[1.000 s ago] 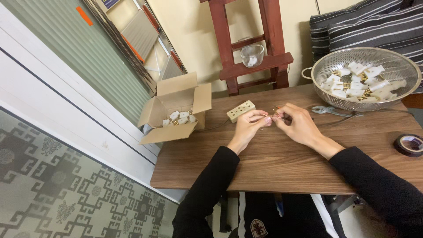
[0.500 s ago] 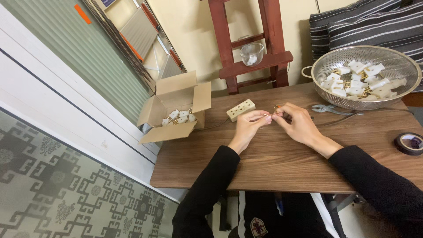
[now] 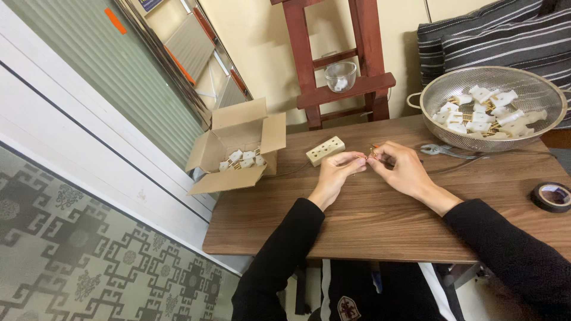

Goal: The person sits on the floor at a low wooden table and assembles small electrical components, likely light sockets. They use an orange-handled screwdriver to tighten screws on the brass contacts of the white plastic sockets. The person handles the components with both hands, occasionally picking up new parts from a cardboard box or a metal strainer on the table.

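Both hands, left hand (image 3: 334, 169) and right hand (image 3: 399, 168), pinch a small brass-tipped part (image 3: 373, 152), probably a plug piece. Fitting it seems underway; next calls for steady fingertip alignment.

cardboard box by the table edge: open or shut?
Open: the cardboard box has its flaps spread outward, and white plug parts show inside.

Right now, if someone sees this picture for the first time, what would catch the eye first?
Probably the left hand and right hand, meeting at the middle of the wooden table around a small metal piece. Next, the steel colander full of white plug parts at the far right, and the open cardboard box at the table's left end.
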